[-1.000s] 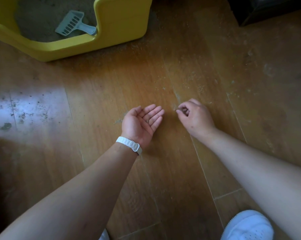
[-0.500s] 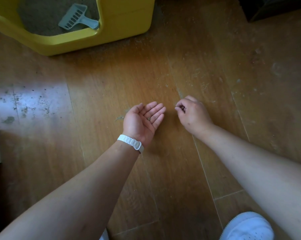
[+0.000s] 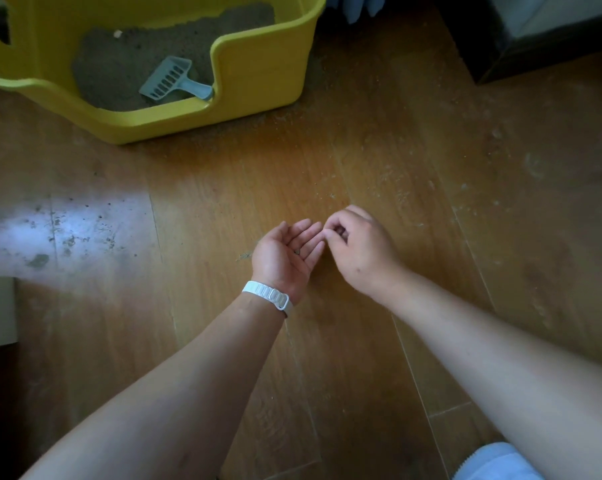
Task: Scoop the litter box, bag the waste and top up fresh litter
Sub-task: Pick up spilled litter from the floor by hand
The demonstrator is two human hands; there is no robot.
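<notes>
Well short of the litter box (image 3: 154, 124), over the wooden floor (image 3: 431, 168), the left hand (image 3: 282, 258) lies palm up, fingers straight and lightly cupped, with a dark grain (image 3: 296, 251) resting in it. The right hand (image 3: 360, 252) sits just beside those fingertips, thumb and forefinger nipped together; whether on a grain, I cannot tell. Such crumbs look light, hard and quick to roll, so a fingertip pinch suits them. The scoop (image 3: 169, 81) lies on the litter (image 3: 119, 67) inside the box, handle at the entry notch. Open floor runs between hands and box.
</notes>
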